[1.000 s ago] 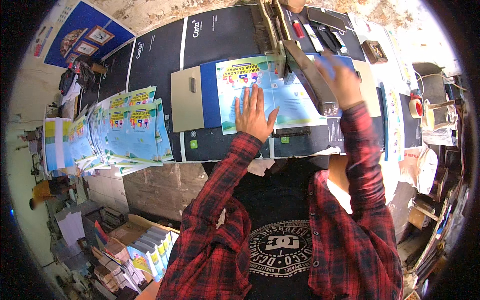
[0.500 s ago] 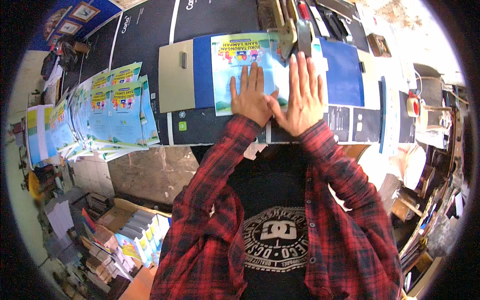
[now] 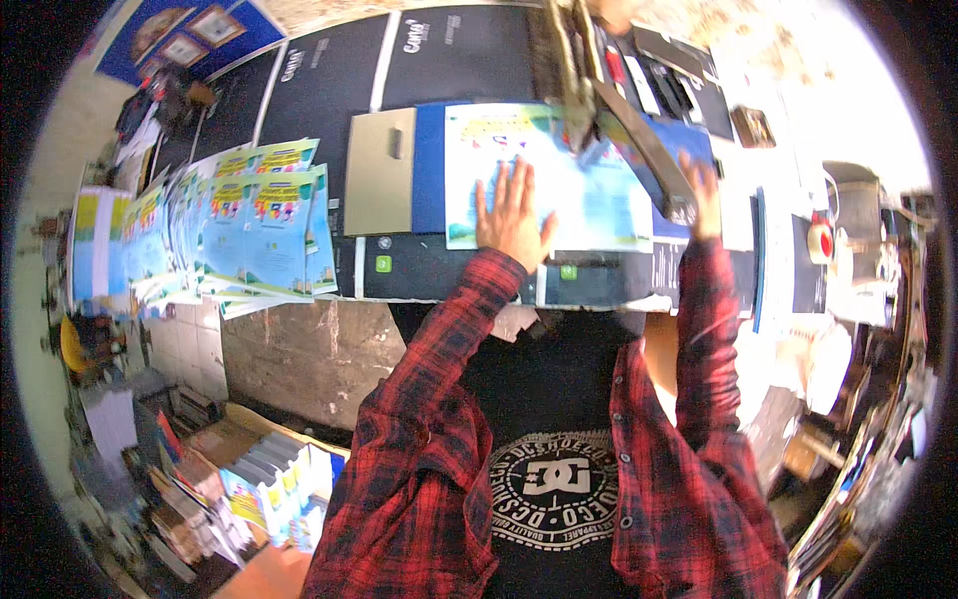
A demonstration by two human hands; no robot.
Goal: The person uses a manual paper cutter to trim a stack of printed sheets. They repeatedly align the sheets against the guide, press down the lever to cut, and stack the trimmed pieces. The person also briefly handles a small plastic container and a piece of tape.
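On my feed the left hand [image 3: 514,217] lies flat on the printed sheet [image 3: 594,222], its fingers straight and slightly spread, gripping nothing; the sheet lies over the blue board [image 3: 429,170] on the dark table [image 3: 454,60] — partly beneath the metal lever [image 3: 644,150]; the right hand [image 3: 706,205] is blurred beside the lever's near end — I cannot tell how far its fingers are closed, or whether they hold it; leftward I see a fanned pile of similar sheets [image 3: 264,232].
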